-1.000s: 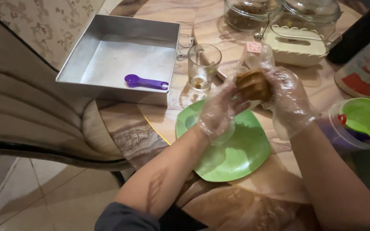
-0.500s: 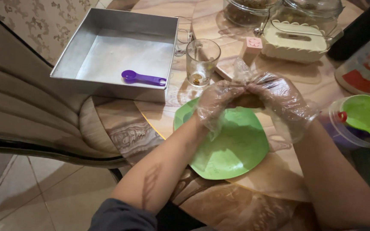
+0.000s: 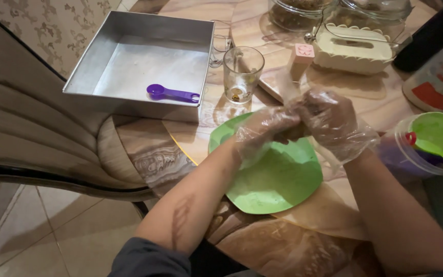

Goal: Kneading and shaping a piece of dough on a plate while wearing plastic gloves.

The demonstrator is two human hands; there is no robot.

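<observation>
Both gloved hands, the left hand point(image 3: 265, 132) and the right hand point(image 3: 334, 123), are closed around a small brown lump point(image 3: 289, 132) over the green plate point(image 3: 278, 179), at its 12 o'clock edge, and a soft, even squeeze should keep crumbs falling on the plate.

Marbled table point(image 3: 262, 31) bears green plate point(image 3: 278, 179), glass point(image 3: 242, 74), baking tin point(image 3: 139, 64)

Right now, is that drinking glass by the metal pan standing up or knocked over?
Upright. The clear glass stands on its base on the table with its open rim up, beside the square metal pan.
</observation>
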